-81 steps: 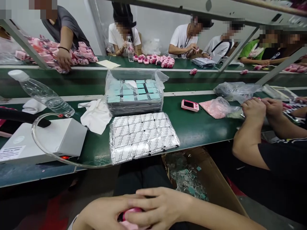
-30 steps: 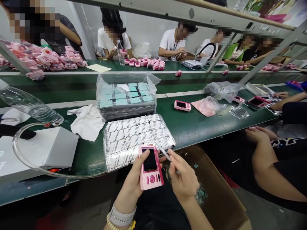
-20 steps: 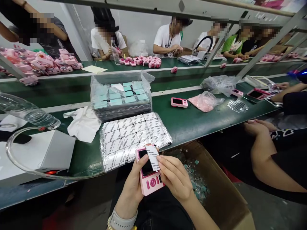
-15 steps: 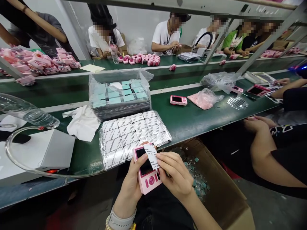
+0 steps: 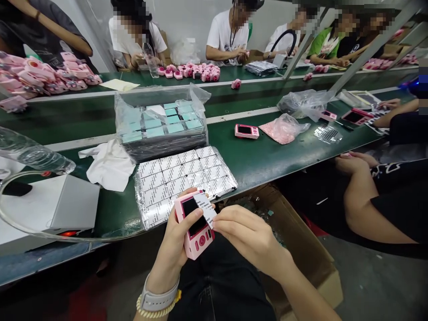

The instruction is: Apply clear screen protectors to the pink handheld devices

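Note:
A pink camera-like device (image 5: 193, 240) with a dark screen and buttons rests tilted in my left hand (image 5: 174, 240), whose thumb lies on the screen. Over the right part of that screen lies a white printed film (image 5: 205, 208). My right hand (image 5: 254, 236) pinches the film's right edge between thumb and fingers. Just behind the device, a plastic-wrapped sheet of white printed squares (image 5: 180, 178) lies on the green table (image 5: 247, 165). Beyond it stands a plastic-lined stack of light-blue squares (image 5: 160, 127).
At left are a grey box (image 5: 76, 205) with a clear tube, a plastic bottle (image 5: 36, 151) and a white cloth (image 5: 112, 165). Another pink device (image 5: 246, 131) lies near a bag (image 5: 284, 128). A cardboard box (image 5: 307, 254) stands below the edge; a person's arm (image 5: 361, 196) is at right.
The device and my left hand have shifted slightly left and up in the view. My right hand's fingers are straighter, still at the film's edge. The whole view has shifted a little.

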Demonstrator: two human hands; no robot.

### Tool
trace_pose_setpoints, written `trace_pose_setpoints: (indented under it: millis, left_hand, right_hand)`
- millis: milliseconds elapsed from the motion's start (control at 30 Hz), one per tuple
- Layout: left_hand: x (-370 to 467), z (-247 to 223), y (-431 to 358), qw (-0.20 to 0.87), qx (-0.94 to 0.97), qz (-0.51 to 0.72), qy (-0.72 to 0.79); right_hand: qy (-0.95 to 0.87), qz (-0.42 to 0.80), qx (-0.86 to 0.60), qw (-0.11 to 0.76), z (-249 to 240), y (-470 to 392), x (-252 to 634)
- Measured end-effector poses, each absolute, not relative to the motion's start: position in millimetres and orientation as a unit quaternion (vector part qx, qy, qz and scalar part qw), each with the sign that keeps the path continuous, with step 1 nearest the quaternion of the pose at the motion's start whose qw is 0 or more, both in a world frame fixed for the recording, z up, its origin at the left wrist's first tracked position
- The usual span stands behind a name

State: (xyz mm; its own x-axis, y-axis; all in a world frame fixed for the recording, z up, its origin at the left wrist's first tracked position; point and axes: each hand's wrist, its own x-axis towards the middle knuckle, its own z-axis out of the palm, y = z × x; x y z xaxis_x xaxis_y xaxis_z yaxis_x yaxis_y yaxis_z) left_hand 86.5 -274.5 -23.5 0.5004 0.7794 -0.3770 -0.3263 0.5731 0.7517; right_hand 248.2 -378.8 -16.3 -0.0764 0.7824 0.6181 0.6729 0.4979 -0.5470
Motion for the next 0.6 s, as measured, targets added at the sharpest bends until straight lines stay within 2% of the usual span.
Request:
trace_pose_setpoints:
  millis: [233,600]
  left_hand:
    - [80.6,-23.7,-269.1,0.807,0.330,0.327,0.365]
    - [76.7,-32.6,-263.8,0.818,0.306,0.324,0.364]
  right_hand:
    - [-0.776,0.140,-0.472,0.394,3.5,-367.8,266.8]
    - [-0.755,0.171,-0.497,0.392,-3.6,-362.7,261.4]
